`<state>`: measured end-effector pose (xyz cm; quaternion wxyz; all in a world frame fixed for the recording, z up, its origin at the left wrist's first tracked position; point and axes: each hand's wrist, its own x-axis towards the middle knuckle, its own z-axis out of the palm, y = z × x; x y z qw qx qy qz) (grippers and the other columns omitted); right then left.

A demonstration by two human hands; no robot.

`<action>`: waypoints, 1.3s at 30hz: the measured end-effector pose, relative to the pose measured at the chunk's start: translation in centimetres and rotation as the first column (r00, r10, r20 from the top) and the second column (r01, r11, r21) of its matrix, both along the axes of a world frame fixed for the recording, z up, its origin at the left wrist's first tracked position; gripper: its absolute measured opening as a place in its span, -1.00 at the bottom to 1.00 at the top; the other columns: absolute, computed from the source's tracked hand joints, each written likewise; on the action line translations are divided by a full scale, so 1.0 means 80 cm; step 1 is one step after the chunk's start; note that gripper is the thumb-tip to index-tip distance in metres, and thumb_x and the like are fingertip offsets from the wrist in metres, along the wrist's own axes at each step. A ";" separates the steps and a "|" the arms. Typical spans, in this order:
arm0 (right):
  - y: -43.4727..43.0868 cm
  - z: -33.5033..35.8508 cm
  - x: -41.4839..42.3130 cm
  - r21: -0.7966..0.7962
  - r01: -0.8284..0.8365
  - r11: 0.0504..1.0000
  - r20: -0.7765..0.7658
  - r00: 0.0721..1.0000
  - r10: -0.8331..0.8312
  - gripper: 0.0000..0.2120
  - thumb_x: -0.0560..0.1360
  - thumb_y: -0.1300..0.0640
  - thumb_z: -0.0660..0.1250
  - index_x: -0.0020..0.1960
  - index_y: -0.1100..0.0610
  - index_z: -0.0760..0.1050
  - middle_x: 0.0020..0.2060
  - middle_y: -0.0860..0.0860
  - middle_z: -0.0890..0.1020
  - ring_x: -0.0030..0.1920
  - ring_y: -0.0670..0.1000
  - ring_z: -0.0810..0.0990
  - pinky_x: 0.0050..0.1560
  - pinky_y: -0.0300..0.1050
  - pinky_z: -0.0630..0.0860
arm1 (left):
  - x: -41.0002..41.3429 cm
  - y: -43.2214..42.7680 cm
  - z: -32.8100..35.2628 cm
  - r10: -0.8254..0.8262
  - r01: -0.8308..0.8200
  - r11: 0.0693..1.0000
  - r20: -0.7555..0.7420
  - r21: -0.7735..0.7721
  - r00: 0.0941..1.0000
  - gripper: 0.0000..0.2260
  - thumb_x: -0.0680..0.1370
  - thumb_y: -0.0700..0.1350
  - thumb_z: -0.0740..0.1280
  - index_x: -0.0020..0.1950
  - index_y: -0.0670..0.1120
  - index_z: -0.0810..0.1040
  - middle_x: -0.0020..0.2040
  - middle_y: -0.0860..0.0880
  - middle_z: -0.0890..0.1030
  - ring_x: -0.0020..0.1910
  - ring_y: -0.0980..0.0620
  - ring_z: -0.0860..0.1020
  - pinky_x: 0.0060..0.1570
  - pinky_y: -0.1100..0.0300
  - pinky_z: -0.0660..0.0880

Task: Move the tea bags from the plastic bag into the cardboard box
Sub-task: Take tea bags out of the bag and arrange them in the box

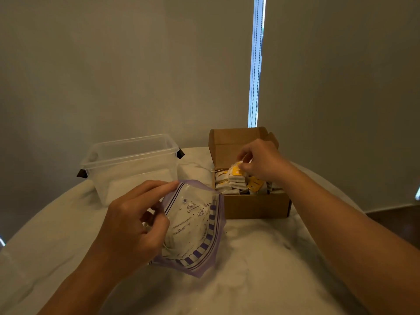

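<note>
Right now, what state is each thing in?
Plastic bag: mouth open, gripped by left hand.
Cardboard box: lid up, tea bags inside.
Right hand: pinching a tea bag over the box.
Clear tub: lidless, upright, looks empty.

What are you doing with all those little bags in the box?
A person is moving tea bags from a plastic bag into a cardboard box. The left hand holds the plastic bag open by its rim. The right hand pinches one tea bag over the box, which already holds many. A clear tub stands beside the box, untouched.
</note>
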<state>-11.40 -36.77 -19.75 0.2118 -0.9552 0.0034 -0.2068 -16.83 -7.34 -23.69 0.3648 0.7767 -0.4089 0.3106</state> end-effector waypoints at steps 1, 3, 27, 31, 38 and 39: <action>-0.002 0.000 -0.002 -0.011 0.015 1.000 0.030 0.999 -0.015 -0.80 0.47 0.19 0.46 0.10 0.12 0.64 -0.07 0.00 0.67 -0.09 -0.08 0.60 -0.19 -0.30 0.47 | 0.000 0.001 0.000 0.001 -0.001 1.000 0.000 0.002 1.000 -0.60 0.48 -0.03 0.17 0.27 -0.05 0.54 0.12 0.16 0.57 0.01 0.16 0.56 -0.31 0.36 0.57; -0.004 0.000 -0.009 -0.018 0.016 1.000 0.077 0.997 -0.014 -0.80 0.49 0.17 0.45 0.11 0.10 0.65 -0.04 -0.01 0.68 -0.09 -0.10 0.58 -0.14 -0.28 0.45 | 0.000 0.001 0.000 0.002 -0.002 1.000 -0.001 0.003 1.000 -0.59 0.47 -0.04 0.17 0.27 -0.08 0.55 0.12 0.17 0.57 0.00 0.18 0.56 -0.31 0.37 0.57; -0.045 -0.002 -0.053 -0.025 0.195 0.980 0.078 0.978 -0.193 -0.74 0.55 0.21 0.35 0.22 0.11 0.60 0.14 0.05 0.64 0.12 0.04 0.59 0.02 -0.18 0.41 | -0.001 -0.001 -0.002 0.012 -0.012 0.999 -0.001 0.034 1.000 -0.57 0.48 -0.01 0.18 0.26 -0.16 0.58 0.09 0.08 0.60 -0.01 0.16 0.56 -0.28 0.38 0.57; -0.054 -0.015 -0.044 -0.019 0.276 0.961 0.015 0.961 -0.276 -0.69 0.55 0.25 0.33 0.29 0.14 0.55 0.19 0.09 0.61 0.17 0.10 0.57 0.07 -0.14 0.44 | -0.001 -0.002 -0.003 0.013 -0.013 0.999 -0.013 0.031 1.000 -0.56 0.49 0.00 0.17 0.27 -0.16 0.58 0.10 0.08 0.60 0.01 0.13 0.56 -0.26 0.39 0.57; -0.051 -0.018 -0.034 0.002 0.284 0.959 0.008 0.959 -0.284 -0.69 0.54 0.28 0.34 0.27 0.15 0.56 0.20 0.11 0.61 0.19 0.11 0.56 0.08 -0.12 0.45 | 0.000 -0.002 -0.002 0.007 -0.006 0.999 -0.009 0.035 1.000 -0.57 0.49 -0.02 0.18 0.27 -0.15 0.57 0.10 0.09 0.60 0.00 0.16 0.56 -0.28 0.38 0.57; -0.051 -0.018 -0.034 0.004 0.295 0.956 0.008 0.956 -0.295 -0.68 0.53 0.27 0.35 0.28 0.14 0.56 0.21 0.11 0.60 0.19 0.11 0.55 0.08 -0.11 0.46 | 0.000 -0.002 -0.002 0.006 -0.006 0.999 -0.007 0.037 1.000 -0.58 0.49 -0.02 0.18 0.27 -0.15 0.57 0.10 0.09 0.60 0.00 0.16 0.57 -0.28 0.38 0.58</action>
